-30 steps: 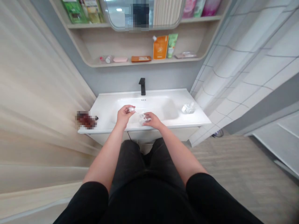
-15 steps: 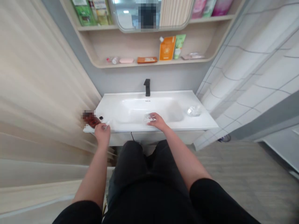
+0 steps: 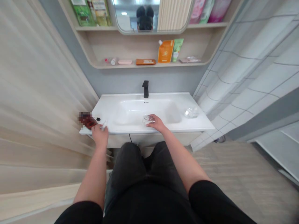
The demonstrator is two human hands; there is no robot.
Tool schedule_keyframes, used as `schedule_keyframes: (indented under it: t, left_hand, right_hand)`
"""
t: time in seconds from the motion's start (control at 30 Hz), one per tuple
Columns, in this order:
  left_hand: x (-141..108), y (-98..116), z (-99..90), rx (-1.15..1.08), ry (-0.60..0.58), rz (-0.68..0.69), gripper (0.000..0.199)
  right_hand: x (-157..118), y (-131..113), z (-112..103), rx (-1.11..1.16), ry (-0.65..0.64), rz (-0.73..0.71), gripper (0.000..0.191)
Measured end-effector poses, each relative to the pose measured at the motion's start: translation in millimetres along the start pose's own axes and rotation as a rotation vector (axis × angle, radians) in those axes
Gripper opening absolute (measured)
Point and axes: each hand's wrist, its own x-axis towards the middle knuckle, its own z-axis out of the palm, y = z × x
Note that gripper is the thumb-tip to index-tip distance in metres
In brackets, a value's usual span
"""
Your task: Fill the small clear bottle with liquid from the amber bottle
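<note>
At the left end of the white counter, my left hand (image 3: 100, 135) has its fingers closed around a small whitish, see-through thing (image 3: 104, 125), too small to name. Just beyond those fingers lies a reddish-brown bottle (image 3: 90, 122), partly blurred out, at the counter's left edge. A small black round piece (image 3: 98, 119) rests beside it. My right hand (image 3: 157, 122) grips a clear glass-like container (image 3: 146, 119) from its right side, over the front of the basin. Its fingers cover part of the container.
The white sink (image 3: 130, 107) has a black faucet (image 3: 145, 89) at its back. A crumpled clear plastic thing (image 3: 191, 112) lies on the right of the counter. Above, a shelf (image 3: 149, 66) carries an orange pouch (image 3: 166, 51), a green tube (image 3: 177, 50) and small packs, below a mirror (image 3: 149, 15).
The view has shifted slightly. My left hand has moved a little, with the small see-through thing still at its fingertips. My right hand stays over the basin with the clear container.
</note>
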Motion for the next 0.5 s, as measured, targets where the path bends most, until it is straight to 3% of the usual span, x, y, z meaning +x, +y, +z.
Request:
schedule_keyframes:
  t: [0.27, 0.4, 0.5]
  left_hand:
    - [-4, 0, -3.4, 0.043, 0.033, 0.065, 0.031]
    - [-16, 1, -22.1, 0.118, 0.082, 0.091, 0.034]
    - [-8, -8, -42.8, 0.125, 0.189, 0.036, 0.040]
  right_hand:
    - [-3, -8, 0, 0.035, -0.011, -0.003, 0.070]
    - [-4, -10, 0, 0.022, -0.003, -0.006, 0.072]
    - [-4, -8, 0, 0.005, -0.003, -0.003, 0.071]
